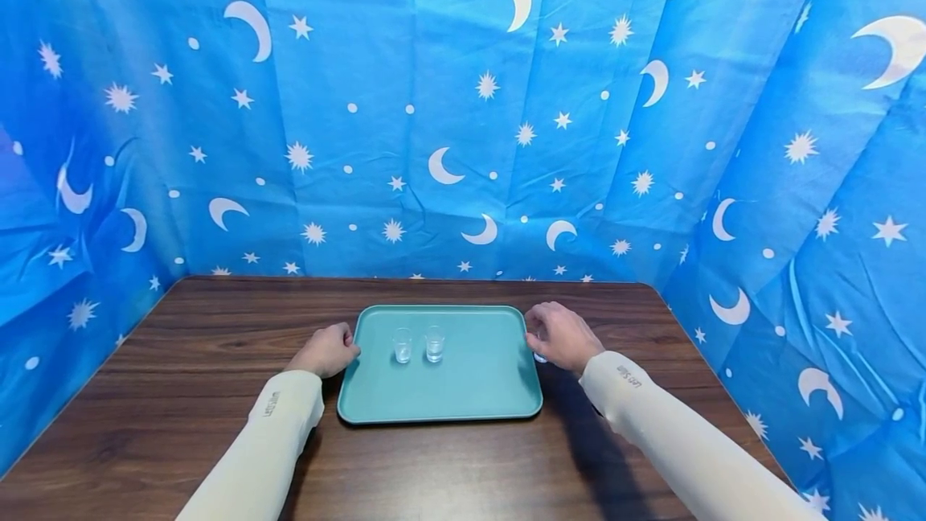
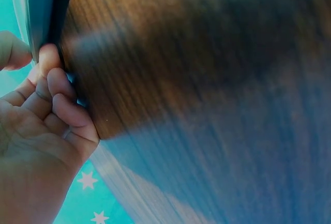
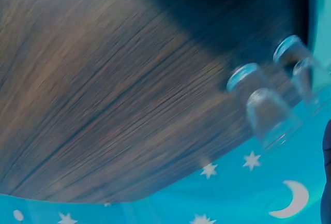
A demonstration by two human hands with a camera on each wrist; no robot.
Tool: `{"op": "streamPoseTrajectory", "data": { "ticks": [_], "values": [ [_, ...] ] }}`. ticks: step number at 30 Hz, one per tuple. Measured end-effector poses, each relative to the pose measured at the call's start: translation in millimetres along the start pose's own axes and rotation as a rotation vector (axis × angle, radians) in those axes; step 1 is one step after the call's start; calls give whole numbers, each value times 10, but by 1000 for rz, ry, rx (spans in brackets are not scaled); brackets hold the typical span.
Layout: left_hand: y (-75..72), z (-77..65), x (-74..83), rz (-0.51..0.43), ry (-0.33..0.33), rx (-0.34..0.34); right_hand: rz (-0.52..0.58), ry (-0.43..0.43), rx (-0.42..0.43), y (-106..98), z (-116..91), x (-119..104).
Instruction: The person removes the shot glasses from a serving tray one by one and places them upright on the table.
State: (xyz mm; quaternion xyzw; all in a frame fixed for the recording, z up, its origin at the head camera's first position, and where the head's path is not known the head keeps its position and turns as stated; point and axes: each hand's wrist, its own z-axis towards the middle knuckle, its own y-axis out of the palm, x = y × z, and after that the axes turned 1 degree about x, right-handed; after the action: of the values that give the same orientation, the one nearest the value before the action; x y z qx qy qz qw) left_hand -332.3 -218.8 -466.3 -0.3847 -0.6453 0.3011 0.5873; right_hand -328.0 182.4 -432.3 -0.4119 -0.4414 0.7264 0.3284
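Observation:
A pale green tray [image 1: 463, 392] lies on the brown table, with two small clear glasses [image 1: 434, 346] upright on its left half. My left hand [image 1: 329, 350] is at the tray's left rim. In the left wrist view its thumb and curled fingers [image 2: 62, 87] pinch that rim [image 2: 39, 22]. At the opposite rim is my right hand [image 1: 564, 336], its fingers bent and overlapping the edge; I cannot tell whether they grip it. Below it a bit of glass [image 1: 540, 358] shows. The right wrist view has two clear glasses [image 3: 269, 115] on the table beside the tray.
The wood-grain table [image 1: 217, 392] extends around the tray on all sides. A blue curtain [image 1: 376, 103] with white moons and stars hangs behind the table and along both sides. Long pale sleeves [image 1: 644, 408] cover both forearms.

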Motion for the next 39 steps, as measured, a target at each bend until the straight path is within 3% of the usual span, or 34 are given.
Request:
{"op": "streamPoseTrajectory", "data": {
  "ticks": [5,14,23,31,39],
  "values": [
    [-9,-24,-28,-10,-2,1,33,-85,29,121,68,-146],
    [32,-40,-2,-27,-6,17,98,-94,18,213,191,-423],
    [-4,-66,15,-21,-37,-3,157,-127,-14,353,305,-577],
    [-33,-54,-3,-22,-13,-44,167,-186,-43,419,370,-732],
    [-53,-93,-11,-29,-10,-66,188,-127,-109,472,438,-924]
  ]
}}
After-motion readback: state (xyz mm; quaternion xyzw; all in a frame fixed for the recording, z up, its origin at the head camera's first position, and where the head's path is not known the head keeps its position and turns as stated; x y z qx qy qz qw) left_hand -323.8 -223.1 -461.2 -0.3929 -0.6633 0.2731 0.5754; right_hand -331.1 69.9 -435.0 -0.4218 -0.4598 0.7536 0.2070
